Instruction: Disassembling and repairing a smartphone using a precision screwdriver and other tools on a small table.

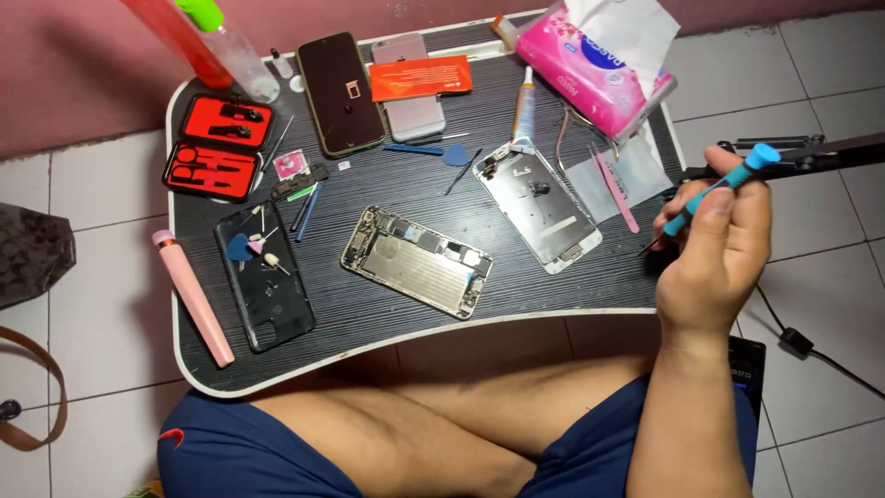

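Right fingers (714, 207): curled around a blue-handled screwdriver (714, 194), thumb and fingertips pinching the handle.
Right hand (714, 254): at the right edge of the frame, raised just past the table's right rim.
Screwdriver axis: runs on a slant, its cap toward the upper right of the frame and its thin dark tip toward the lower left, pointing back at the table.
Left hand: out of the frame, so its grip cannot be told.
Nearest work: a white phone frame (539, 207) lies left of the tip, at centre right of the table, long axis slanting from upper left to lower right.
Open phone (419, 261): further left, at mid-table, insides up, long axis running nearly left to right. The right hand is the only hand shown and is well apart from it.
Table (572, 286): dark lap table with a pale rim, over crossed legs in blue shorts.
Near the frame: a pink tissue pack (590, 65) at upper right, a pink tweezer (616, 192) just to the right of the white frame, a glue tube (524, 109) above it.
Upper middle: two phones side by side, an orange card (419, 77) lying across the right one.
Left side: a red tool case (219, 146), a black back cover (265, 275) with picks on it, a pink stick (192, 295) at the rim.
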